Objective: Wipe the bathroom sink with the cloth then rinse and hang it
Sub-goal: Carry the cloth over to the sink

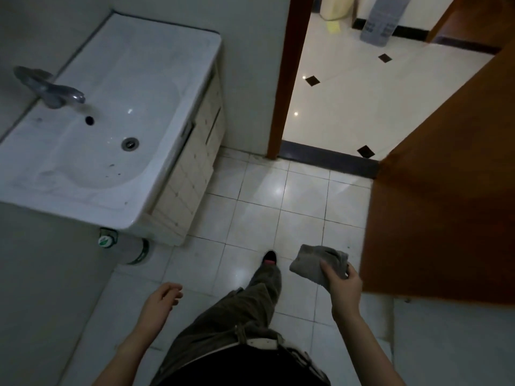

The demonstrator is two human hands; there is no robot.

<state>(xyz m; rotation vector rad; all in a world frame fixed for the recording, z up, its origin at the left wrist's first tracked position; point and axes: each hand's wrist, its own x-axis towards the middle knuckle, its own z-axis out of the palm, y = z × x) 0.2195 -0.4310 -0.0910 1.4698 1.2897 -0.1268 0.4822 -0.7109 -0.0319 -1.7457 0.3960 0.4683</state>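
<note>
grey cloth (pixel 317 263) sits folded in the fingers (pixel 326 270) of our right hand (pixel 341 285), thumb pinching it from above, low over the tiled floor (pixel 250 218) and just beside the brown wooden door (pixel 446 190). our left hand (pixel 160 298) hangs with its fingers loosely curled, holding nothing. we see the white sink (pixel 156 59) well apart, up on the left, with its metal faucet (pixel 50 89) at the wall side.

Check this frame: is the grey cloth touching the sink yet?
Apart. The head view shows the cloth held in the right hand over the floor tiles, with open floor between it and the sink.
</note>
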